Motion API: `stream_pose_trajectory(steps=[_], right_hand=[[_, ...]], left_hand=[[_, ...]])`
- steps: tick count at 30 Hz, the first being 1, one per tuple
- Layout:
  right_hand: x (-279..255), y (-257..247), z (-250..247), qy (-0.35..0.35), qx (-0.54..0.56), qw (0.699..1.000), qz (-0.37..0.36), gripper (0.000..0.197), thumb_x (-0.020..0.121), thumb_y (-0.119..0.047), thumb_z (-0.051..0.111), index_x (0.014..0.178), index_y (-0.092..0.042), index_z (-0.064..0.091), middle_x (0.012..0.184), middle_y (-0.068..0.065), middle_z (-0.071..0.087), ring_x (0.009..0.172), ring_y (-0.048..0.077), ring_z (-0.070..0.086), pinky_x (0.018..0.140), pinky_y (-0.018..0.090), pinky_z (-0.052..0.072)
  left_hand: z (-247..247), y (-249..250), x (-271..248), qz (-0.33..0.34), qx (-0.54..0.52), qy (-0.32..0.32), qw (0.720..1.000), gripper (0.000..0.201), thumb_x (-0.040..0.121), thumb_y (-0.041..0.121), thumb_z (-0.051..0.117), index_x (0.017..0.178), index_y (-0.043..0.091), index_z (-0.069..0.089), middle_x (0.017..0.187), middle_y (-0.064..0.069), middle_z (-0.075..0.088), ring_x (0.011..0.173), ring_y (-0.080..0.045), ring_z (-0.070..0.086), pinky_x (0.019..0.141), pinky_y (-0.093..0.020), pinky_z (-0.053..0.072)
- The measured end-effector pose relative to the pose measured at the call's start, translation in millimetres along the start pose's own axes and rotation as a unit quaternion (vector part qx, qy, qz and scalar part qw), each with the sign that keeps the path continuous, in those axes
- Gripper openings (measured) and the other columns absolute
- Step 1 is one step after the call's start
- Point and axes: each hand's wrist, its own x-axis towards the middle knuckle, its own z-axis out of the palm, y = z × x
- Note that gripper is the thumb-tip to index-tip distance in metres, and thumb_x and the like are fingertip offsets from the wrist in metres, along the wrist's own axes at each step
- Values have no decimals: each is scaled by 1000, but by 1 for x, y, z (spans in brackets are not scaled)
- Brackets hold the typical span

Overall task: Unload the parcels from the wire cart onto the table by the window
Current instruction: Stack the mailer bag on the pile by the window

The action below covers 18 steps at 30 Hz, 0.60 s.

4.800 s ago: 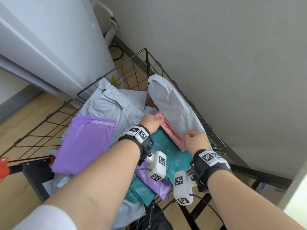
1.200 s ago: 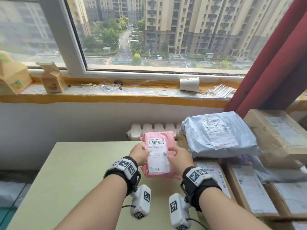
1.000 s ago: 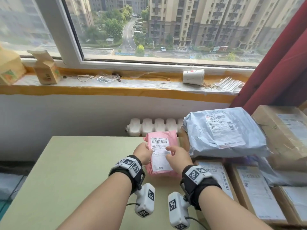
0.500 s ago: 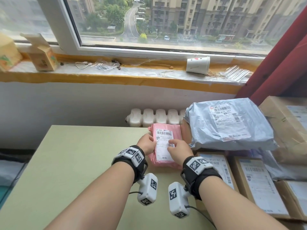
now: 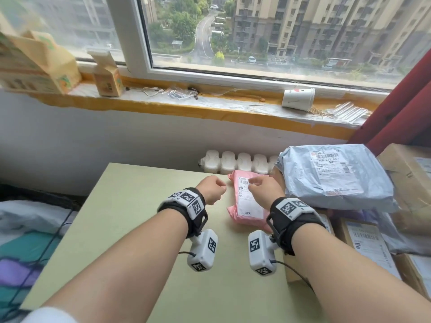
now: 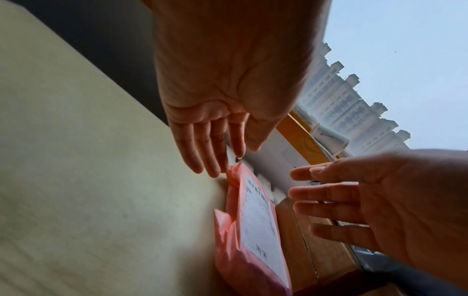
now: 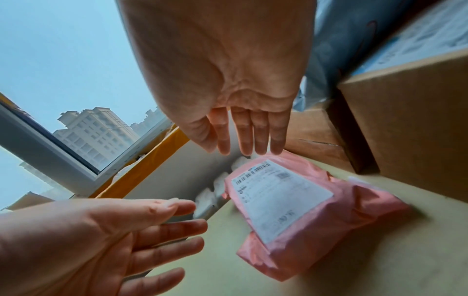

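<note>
Hovering over the surface (image 5: 144, 229), our left hand (image 5: 211, 191) and right hand (image 5: 265, 191) hold nothing, fingers (image 6: 210, 150) loosely extended. Between them the pink parcel (image 5: 247, 206) lies flat near the far edge, label up, against a cardboard box (image 7: 405, 124). Beyond it a grey parcel (image 5: 335, 176) tops the stack.

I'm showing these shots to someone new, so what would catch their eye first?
Probably the pink parcel, lying label-up on the pale green table beside stacked cardboard boxes. Just above it hover the left hand and right hand, both open and holding nothing. Next comes the big grey mailer bag on the boxes to the right, under the wide window with its view of apartment blocks.
</note>
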Motion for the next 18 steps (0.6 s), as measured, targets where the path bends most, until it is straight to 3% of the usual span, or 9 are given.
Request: stream_pose_trajectory(steps=[3, 5, 8, 11, 13, 18], right_hand=[[-7, -19, 0, 5, -32, 999, -33, 31, 93, -21, 49, 121, -21, 64, 124, 1, 63, 108, 18, 60, 88, 24, 43], [-14, -36, 2, 7, -80, 995, -58, 29, 93, -24, 48, 115, -24, 66, 121, -2, 65, 108, 18, 60, 88, 26, 44], [-26, -69, 10, 7, -148, 983, -106, 28, 93, -19, 46, 110, -15, 68, 114, 7, 67, 107, 26, 60, 91, 32, 46], [-38, -105, 25, -1, -176, 973, -151, 30, 92, -14, 43, 106, -10, 69, 110, 10, 68, 103, 30, 60, 86, 32, 46], [-45, -126, 39, 1, -167, 971, -173, 29, 91, -16, 42, 104, -14, 69, 112, 9, 67, 103, 30, 60, 85, 31, 46], [-68, -179, 75, -23, -140, 967, -212, 33, 93, -17, 43, 116, -17, 67, 122, 2, 65, 113, 25, 58, 95, 30, 44]], left_hand=[[-24, -4, -17, 24, 76, 47, 996, 19, 94, 20, 49, 107, 13, 61, 108, -9, 64, 101, -27, 60, 84, -31, 47], [-41, -10, -30, 35, 128, 73, 988, 22, 94, 22, 47, 111, 16, 59, 115, -4, 63, 107, -24, 59, 88, -30, 47], [-66, -21, -48, 45, 174, 92, 979, 20, 93, 23, 46, 109, 19, 57, 117, -2, 63, 106, -23, 58, 88, -31, 47], [-92, -35, -67, 37, 180, 114, 976, 17, 93, 24, 46, 106, 21, 57, 115, -2, 64, 104, -23, 59, 87, -31, 47], [-111, -47, -80, 29, 178, 132, 975, 18, 93, 23, 46, 106, 21, 57, 114, -2, 64, 105, -23, 59, 88, -31, 47], [-162, -87, -114, 1, 158, 175, 972, 16, 92, 24, 47, 103, 22, 58, 112, -1, 65, 103, -22, 59, 89, -31, 47]])
